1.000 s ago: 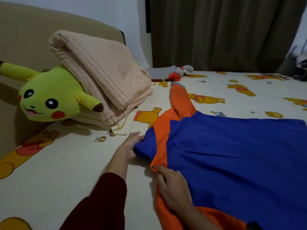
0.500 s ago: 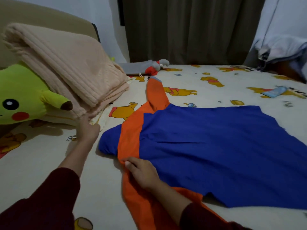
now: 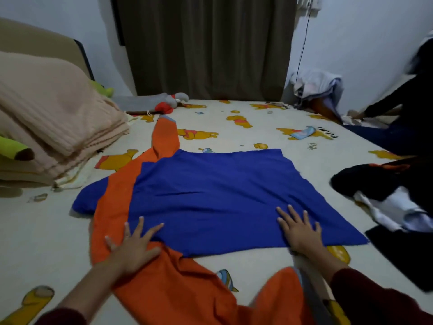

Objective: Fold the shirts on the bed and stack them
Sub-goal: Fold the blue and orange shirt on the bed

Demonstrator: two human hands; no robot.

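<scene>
Blue and orange shirt spread flat mid-bed.
Pressed at near hem by left hand and right hand, fingers splayed wide, holding nothing; beige blanket left of shirt, dark clothes pile right.

Bed: cream sheet, cartoon-bear print. Blue-and-orange shirt spread flat at centre; folded beige blanket at left. Dark and white clothes pile at right edge; grey-red plush at far side.
</scene>
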